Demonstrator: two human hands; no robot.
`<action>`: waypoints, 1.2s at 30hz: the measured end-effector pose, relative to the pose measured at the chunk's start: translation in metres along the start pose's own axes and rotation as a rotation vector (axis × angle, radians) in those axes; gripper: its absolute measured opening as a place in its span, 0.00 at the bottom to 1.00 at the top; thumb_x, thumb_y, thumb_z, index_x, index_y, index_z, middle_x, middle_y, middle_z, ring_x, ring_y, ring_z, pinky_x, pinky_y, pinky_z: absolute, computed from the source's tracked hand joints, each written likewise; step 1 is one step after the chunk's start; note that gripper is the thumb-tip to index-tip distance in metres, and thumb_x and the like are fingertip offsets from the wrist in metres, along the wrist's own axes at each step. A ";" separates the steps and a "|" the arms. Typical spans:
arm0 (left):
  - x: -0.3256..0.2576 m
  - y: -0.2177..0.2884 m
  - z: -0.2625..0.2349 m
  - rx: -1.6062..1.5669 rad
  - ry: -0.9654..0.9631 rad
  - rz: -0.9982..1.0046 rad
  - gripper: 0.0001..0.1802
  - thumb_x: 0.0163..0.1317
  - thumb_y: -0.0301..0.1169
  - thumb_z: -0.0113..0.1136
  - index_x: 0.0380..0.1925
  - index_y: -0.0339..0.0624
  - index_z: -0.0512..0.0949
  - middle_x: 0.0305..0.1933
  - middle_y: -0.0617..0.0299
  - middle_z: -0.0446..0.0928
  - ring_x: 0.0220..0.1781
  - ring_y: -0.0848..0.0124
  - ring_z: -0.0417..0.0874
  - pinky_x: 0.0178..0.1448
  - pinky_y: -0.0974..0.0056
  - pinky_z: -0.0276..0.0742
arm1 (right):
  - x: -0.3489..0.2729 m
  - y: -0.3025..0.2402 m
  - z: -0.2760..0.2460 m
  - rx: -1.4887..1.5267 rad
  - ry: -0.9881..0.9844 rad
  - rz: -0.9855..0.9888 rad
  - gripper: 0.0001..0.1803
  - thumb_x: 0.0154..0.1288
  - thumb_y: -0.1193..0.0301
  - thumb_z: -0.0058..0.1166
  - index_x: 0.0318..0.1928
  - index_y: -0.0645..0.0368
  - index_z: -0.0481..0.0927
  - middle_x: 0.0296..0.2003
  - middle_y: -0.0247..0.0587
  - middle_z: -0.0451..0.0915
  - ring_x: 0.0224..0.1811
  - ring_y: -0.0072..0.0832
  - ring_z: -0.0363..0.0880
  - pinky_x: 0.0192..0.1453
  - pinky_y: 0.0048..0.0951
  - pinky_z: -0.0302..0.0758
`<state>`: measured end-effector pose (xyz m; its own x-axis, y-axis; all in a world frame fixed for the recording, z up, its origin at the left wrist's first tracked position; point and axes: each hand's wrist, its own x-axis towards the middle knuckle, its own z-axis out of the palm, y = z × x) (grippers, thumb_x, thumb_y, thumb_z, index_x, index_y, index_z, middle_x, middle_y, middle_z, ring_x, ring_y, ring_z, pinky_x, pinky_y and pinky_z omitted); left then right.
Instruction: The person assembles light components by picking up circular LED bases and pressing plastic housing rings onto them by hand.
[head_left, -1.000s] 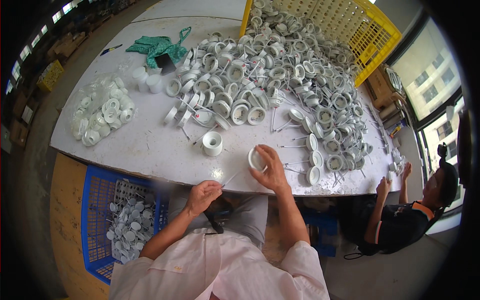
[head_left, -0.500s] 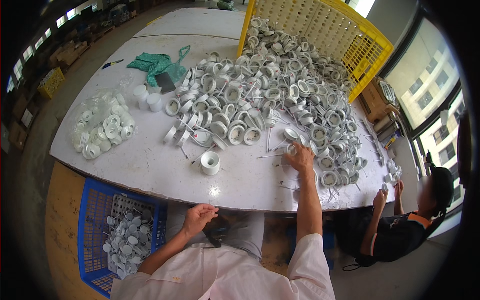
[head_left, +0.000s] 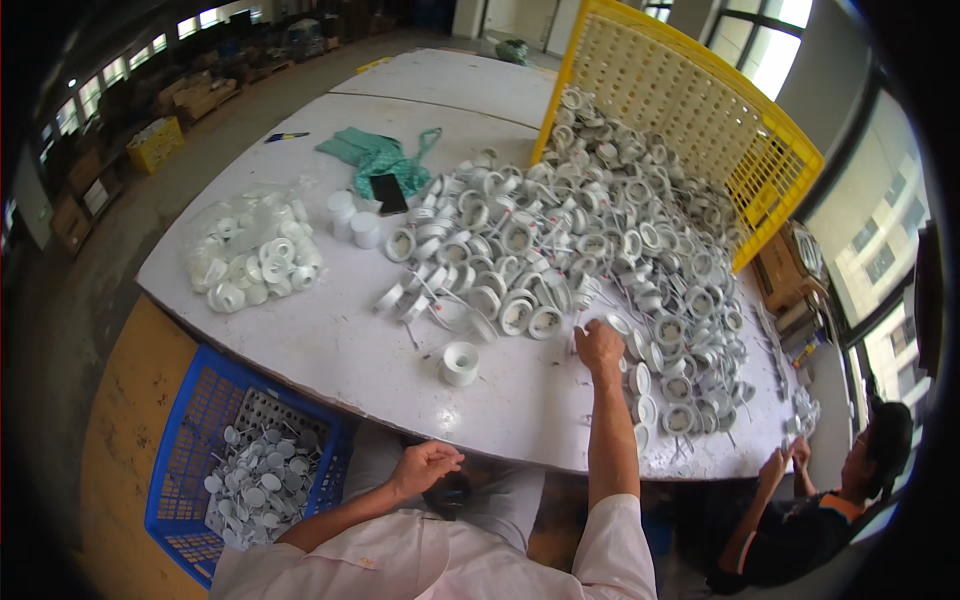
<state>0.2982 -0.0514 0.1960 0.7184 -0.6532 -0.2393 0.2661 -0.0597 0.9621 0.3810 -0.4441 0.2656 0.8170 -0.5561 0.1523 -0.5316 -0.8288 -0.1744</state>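
My right hand (head_left: 600, 350) reaches over the table at the front edge of a large heap of round white ring-shaped lamp housings (head_left: 517, 316) with thin cables. Its fingers are curled together; what they hold, if anything, is hidden. My left hand (head_left: 428, 468) hovers by the table's near edge over my lap, thumb and fingers drawn together. Anything between them is too small to make out. A single white cup-like ring (head_left: 461, 364) stands on the tabletop between my hands, apart from the heap.
A tipped yellow crate (head_left: 690, 60) backs the heap. Left are a clear bag of white rings (head_left: 255, 250), white cups (head_left: 365, 230), a green cloth (head_left: 375, 155) and a dark phone (head_left: 388, 194). A blue basket (head_left: 185, 470) holds white discs. A co-worker (head_left: 830, 500) sits at right.
The whole view has shifted, so the table appears lower and further right. Against the heap, my right hand has drawn left, away from the housing it was touching. My left hand stays near the edge.
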 end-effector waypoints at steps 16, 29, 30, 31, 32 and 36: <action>-0.015 -0.011 0.008 -0.027 -0.016 0.084 0.12 0.61 0.28 0.57 0.42 0.32 0.77 0.39 0.58 0.82 0.39 0.74 0.83 0.45 0.71 0.78 | 0.019 0.024 0.031 0.266 0.204 0.129 0.14 0.57 0.65 0.55 0.28 0.66 0.78 0.25 0.49 0.81 0.31 0.47 0.81 0.40 0.45 0.75; 0.012 0.056 0.014 -0.274 -0.057 0.186 0.23 0.69 0.38 0.53 0.57 0.32 0.69 0.57 0.57 0.74 0.60 0.74 0.71 0.63 0.69 0.66 | -0.156 -0.106 0.013 1.136 0.406 -0.034 0.05 0.66 0.74 0.54 0.35 0.63 0.74 0.27 0.34 0.77 0.27 0.18 0.74 0.34 0.20 0.72; 0.018 0.065 0.015 -0.278 -0.077 0.168 0.23 0.69 0.38 0.53 0.57 0.32 0.69 0.57 0.57 0.74 0.60 0.74 0.71 0.63 0.69 0.66 | -0.173 -0.115 0.018 1.166 0.350 -0.032 0.04 0.65 0.75 0.55 0.36 0.63 0.74 0.26 0.34 0.77 0.27 0.17 0.74 0.34 0.20 0.72; 0.025 0.072 0.017 -0.221 -0.036 0.245 0.26 0.70 0.42 0.50 0.57 0.31 0.69 0.58 0.54 0.73 0.61 0.72 0.71 0.64 0.67 0.66 | -0.192 -0.128 0.013 1.129 0.330 -0.052 0.05 0.65 0.75 0.56 0.35 0.62 0.74 0.26 0.34 0.78 0.26 0.18 0.74 0.33 0.20 0.72; 0.030 0.074 0.021 -0.164 0.004 0.325 0.29 0.71 0.46 0.48 0.57 0.29 0.68 0.58 0.51 0.73 0.62 0.69 0.71 0.65 0.65 0.65 | -0.207 -0.130 0.019 0.989 0.345 -0.124 0.05 0.64 0.74 0.57 0.35 0.61 0.74 0.26 0.34 0.78 0.24 0.17 0.73 0.30 0.21 0.71; 0.037 0.063 0.028 -0.391 0.011 0.241 0.34 0.71 0.52 0.43 0.57 0.26 0.66 0.58 0.45 0.72 0.62 0.63 0.72 0.66 0.60 0.66 | -0.235 -0.135 0.035 0.884 0.389 -0.443 0.08 0.58 0.78 0.62 0.34 0.62 0.75 0.25 0.41 0.78 0.20 0.24 0.75 0.26 0.24 0.71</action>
<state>0.3241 -0.1005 0.2517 0.7956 -0.6056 -0.0180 0.3118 0.3837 0.8692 0.2682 -0.1997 0.2196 0.6874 -0.3266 0.6486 0.2749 -0.7096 -0.6487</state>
